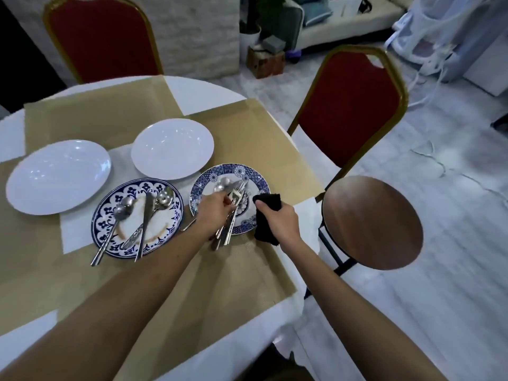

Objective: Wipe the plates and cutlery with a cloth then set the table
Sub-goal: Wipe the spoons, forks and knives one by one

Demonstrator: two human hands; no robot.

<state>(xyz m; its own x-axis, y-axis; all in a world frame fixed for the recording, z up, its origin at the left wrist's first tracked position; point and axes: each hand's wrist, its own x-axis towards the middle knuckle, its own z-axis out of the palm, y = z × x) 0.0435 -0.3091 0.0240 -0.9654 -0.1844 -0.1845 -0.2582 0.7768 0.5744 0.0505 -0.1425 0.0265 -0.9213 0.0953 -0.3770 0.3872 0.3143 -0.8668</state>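
**Cutlery gathered in one hand, cloth in the other**

A round table [198, 92] under a white cover carries tan woven mats [110, 111], rectangular and overlapping. At the far left lies a plain white plate [57, 176], glossy and shallow. Behind it stands a chair [101, 37] with a red padded back in a gold metal frame.

Next comes a blue-and-white plate [100, 215] with a scalloped floral rim and a brownish stain ring on its pale centre. Two metal spoons [123, 211] and a table knife [145, 215] lie across it, their handles reaching over the near rim onto the mat. A second plain white plate [172, 148] sits just beyond, its edge close to both patterned plates.

The left hand [215, 213] is over a smaller blue patterned plate [248, 171]. Its fingers are curled round a bundle of silver cutlery [237, 193]: fork tines and a spoon bowl fan out above the fist, and the handles stick out below, past the plate's near rim.

Just beside it, the right hand [277, 218] makes a fist round a black cloth [268, 200]. The cloth is soft and bunched, with one end over the plate's right edge and the other hanging below the palm.

Off the table's right edge stands a second red, gold-framed chair [349, 111]. Nearer is a round stool [371, 224] with a smooth brown wooden seat on dark metal legs.
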